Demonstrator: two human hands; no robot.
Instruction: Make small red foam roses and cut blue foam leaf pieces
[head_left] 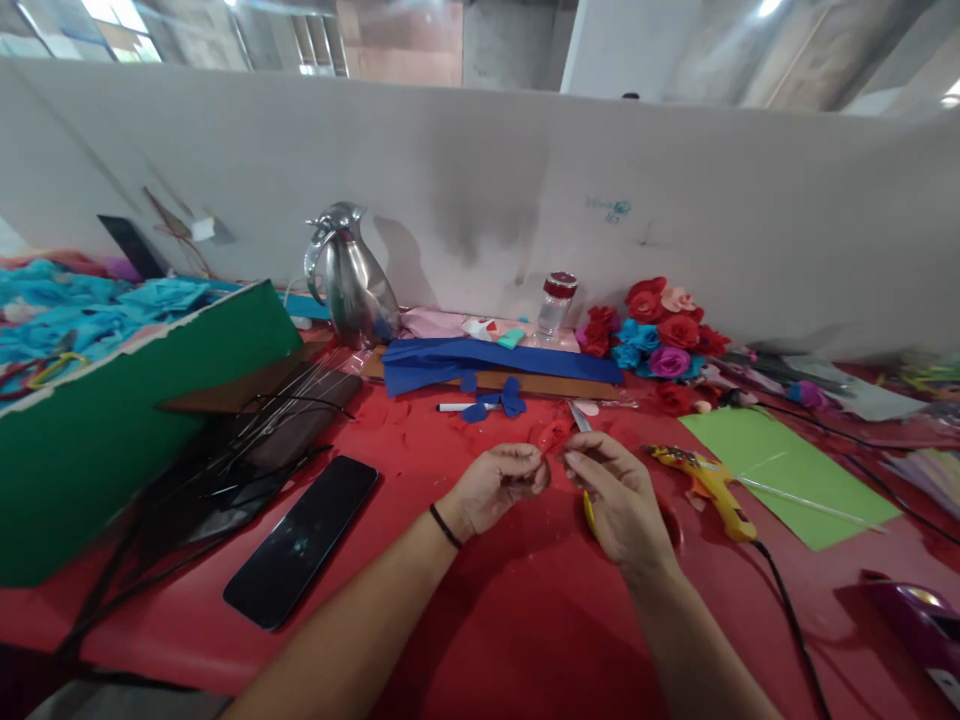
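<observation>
My left hand (504, 484), with a dark band on its wrist, is at the middle of the red table (480, 610). Its fingers pinch a small red paper piece (553, 434) that stands up between the hands. Close by on the right, my right hand (611, 490) has thumb and fingertips pressed together at the same red piece's edge; whatever lies between them is too small to make out. Scissors (580, 418) lie behind and partly under the right hand, a yellow handle showing below. Blue paper petals (511, 397) and a white marker (454, 407) lie beyond the left hand.
A yellow glue gun (712, 487) and green sheet (795, 470) lie right; a phone (302, 540) and green box (150, 430) are left. Behind stand a steel jug (358, 285), blue paper strips (495, 362), a jar (556, 305) and paper flowers (679, 333).
</observation>
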